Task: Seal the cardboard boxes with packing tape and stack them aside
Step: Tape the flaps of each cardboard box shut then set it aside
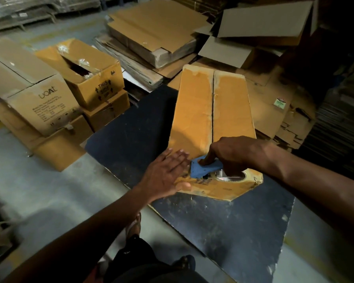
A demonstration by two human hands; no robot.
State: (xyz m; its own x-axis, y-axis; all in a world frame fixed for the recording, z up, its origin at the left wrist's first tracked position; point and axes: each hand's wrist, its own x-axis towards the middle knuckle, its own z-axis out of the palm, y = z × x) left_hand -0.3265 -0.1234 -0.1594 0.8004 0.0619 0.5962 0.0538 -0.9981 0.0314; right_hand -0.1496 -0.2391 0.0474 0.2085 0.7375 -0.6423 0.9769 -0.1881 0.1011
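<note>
Your dark table [223, 227] carries the cardboard box [196, 111], its top flaps closed along an untaped centre seam. Your left hand [166, 174] presses flat, fingers straight, on the box's near corner, while your right hand [231, 154] grips the blue tape dispenser [204, 167] against the near edge.

At my ten o'clock, the big carton [32, 92] reads "boAt" above small print too fine to read. Just right of it, the open-topped box [90, 78] says "THIS SIDE" between up arrows. The green sticker [280, 102] at two o'clock is unreadable.
</note>
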